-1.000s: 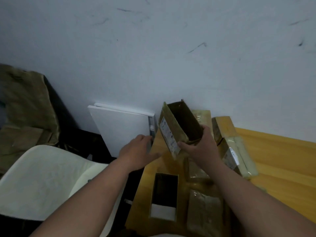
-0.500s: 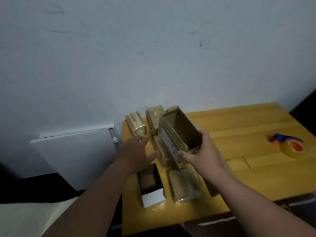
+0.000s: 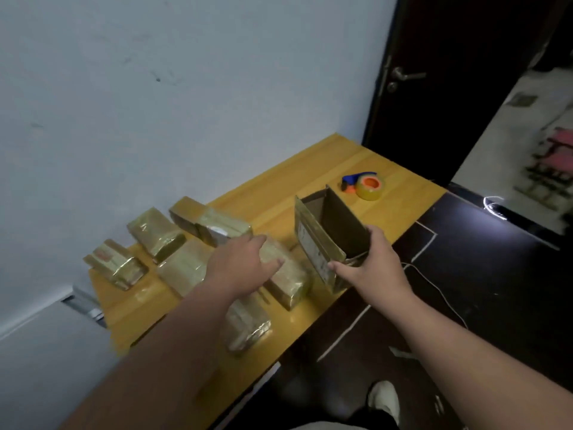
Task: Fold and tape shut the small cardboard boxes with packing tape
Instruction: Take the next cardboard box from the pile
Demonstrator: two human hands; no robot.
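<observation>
The right hand (image 3: 370,268) gripped an open cardboard box (image 3: 328,237) above the table's (image 3: 400,187) front edge; the left hand (image 3: 240,265) hovered open-fingered over taped boxes (image 3: 288,274); a tape dispenser (image 3: 364,184) lay near the far right corner.

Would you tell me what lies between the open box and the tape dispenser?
Head view: only bare wooden table between the open box and the tape dispenser.
</observation>
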